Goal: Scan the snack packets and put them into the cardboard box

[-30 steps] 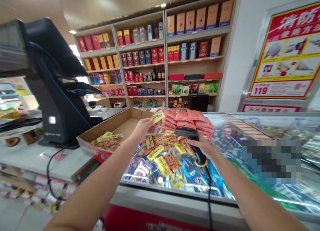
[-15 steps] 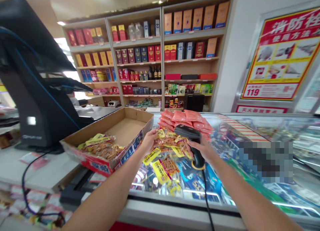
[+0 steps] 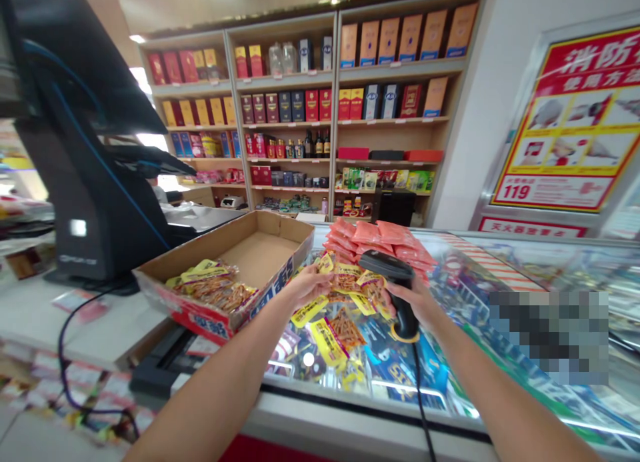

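Note:
My right hand point(image 3: 416, 301) is wrapped round the grip of a black barcode scanner point(image 3: 387, 267), whose head points left above a heap of snack packets point(image 3: 347, 279). The scanner's cord runs down over the counter's front edge. At the heap's left side, my left hand point(image 3: 309, 286) pinches a yellow-labelled clear snack packet point(image 3: 326, 263); its fingertips are partly hidden. Nearer to me, one more packet point(image 3: 327, 340) of brown sticks lies flat on the glass counter point(image 3: 300, 382). Salmon-pink packets point(image 3: 367, 233) are stacked just behind the scanner.
An open cardboard box point(image 3: 270, 235) with several snack packets in it stands left of my left hand. Further left is a black till terminal point(image 3: 100, 182) with a cable. Shelves point(image 3: 285, 125) of boxed goods line the back wall, and a red poster point(image 3: 565, 135) hangs right.
The view has swung slightly left, so everything sits further right. My left hand's fingers reach a little further over the packet. The scanner stays in my right hand above the heap.

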Demonstrator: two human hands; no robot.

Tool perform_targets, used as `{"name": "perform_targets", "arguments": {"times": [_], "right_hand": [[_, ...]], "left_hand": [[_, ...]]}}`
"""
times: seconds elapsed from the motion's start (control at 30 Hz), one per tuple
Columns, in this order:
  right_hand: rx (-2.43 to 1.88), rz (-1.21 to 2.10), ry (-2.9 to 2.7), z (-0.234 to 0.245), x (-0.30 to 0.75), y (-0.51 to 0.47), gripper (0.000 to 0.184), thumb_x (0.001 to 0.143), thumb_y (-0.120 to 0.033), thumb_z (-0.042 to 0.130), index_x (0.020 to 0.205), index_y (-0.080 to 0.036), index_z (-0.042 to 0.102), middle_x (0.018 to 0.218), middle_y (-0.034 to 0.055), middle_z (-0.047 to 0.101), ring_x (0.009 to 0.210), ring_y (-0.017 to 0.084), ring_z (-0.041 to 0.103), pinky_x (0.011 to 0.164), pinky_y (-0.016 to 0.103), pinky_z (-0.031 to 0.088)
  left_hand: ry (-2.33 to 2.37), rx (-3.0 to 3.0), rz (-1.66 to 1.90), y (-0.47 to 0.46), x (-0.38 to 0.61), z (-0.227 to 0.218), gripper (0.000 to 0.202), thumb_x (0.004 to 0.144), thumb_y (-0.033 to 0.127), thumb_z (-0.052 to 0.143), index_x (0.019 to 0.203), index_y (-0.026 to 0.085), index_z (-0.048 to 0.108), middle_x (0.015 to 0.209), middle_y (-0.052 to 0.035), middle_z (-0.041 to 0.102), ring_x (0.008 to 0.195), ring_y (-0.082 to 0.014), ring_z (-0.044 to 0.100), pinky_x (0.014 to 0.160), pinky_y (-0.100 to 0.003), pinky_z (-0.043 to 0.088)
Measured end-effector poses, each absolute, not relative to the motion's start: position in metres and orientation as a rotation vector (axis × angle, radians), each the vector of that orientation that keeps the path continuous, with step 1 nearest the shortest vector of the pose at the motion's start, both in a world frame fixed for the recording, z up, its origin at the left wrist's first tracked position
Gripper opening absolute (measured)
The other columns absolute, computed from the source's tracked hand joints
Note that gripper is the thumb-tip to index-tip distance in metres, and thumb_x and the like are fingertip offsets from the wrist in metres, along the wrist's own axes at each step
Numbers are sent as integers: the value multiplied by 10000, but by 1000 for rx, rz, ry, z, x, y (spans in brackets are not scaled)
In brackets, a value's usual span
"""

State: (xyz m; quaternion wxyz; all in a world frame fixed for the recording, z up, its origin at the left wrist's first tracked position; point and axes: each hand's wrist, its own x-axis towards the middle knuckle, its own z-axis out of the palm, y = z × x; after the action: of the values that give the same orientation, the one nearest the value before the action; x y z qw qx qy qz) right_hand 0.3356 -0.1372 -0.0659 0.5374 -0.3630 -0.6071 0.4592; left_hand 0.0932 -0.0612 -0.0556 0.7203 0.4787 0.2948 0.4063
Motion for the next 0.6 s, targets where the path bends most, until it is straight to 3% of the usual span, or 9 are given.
{"name": "perform_targets", "arguments": {"times": [0.07, 0.2, 0.37, 0.6], "right_hand": [[-868, 1070, -1488, -66, 337, -137, 353, 772, -484, 721, 726, -159, 593, 523, 7, 582, 389, 123, 530, 396, 247, 429], [-869, 1015, -1569, -65, 337, -138, 358, 794, -489, 699, 706, -162, 584, 521, 16, 586, 397, 129, 535, 404, 252, 425], [-918, 988, -1687, -56, 333, -144, 361, 765, -496, 727, 704, -183, 557, 473, -17, 551, 355, 125, 498, 378, 250, 393], [-1044, 943, -1774, -56, 334, -145, 352, 764, -494, 728, 786, -184, 563, 459, -33, 552, 361, 133, 510, 387, 246, 394]], "left_hand": [[694, 1085, 931, -61, 96, -58, 283, 751, 170, 750, 851, 181, 486, 606, 69, 510, 439, -43, 450, 432, -147, 385], [944, 1249, 1061, -55, 101, -66, 241, 893, 368, 584, 773, 201, 459, 534, 96, 382, 414, -56, 329, 434, -174, 274], [1400, 1821, 1310, -47, 98, -73, 328, 871, 277, 552, 570, 166, 489, 540, 35, 459, 545, -98, 407, 547, -233, 260], [1488, 2022, 1360, -52, 93, -67, 349, 902, 319, 492, 588, 172, 523, 550, 24, 484, 570, -115, 440, 583, -241, 274]]}}
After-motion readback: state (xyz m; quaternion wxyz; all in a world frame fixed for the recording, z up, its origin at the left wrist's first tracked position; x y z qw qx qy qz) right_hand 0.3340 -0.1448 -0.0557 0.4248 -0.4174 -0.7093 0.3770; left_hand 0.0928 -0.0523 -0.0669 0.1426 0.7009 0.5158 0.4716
